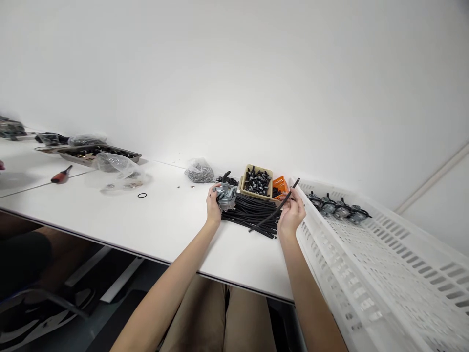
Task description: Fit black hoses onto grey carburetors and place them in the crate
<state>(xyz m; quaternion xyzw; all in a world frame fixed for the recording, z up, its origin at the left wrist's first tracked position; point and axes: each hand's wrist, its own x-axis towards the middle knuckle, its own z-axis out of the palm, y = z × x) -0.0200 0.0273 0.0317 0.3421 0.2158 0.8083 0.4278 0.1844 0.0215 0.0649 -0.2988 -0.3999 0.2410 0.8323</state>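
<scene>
My left hand [213, 205] is closed around a grey metal carburetor [226, 194] with a black elbow sticking up from its top. Between the fingers of my right hand [292, 213] is a thin black rubber hose [269, 216], slanting down to the left. Under it a pile of similar black hoses [247, 211] lies on the white table [176, 220]. Behind the pile stand a cream bin [243, 182] full of small black parts and an orange basket [280, 184], also with black parts. The two held pieces are apart from each other.
At my right a white slatted crate [330, 254] holds several carburetors [340, 209]. Leftward are a bag of small parts [200, 171], a black ring [142, 195], a clear plastic bag [120, 168], a metal tray [135, 157] and a red-handled screwdriver [60, 176]. Another person's legs show below the table.
</scene>
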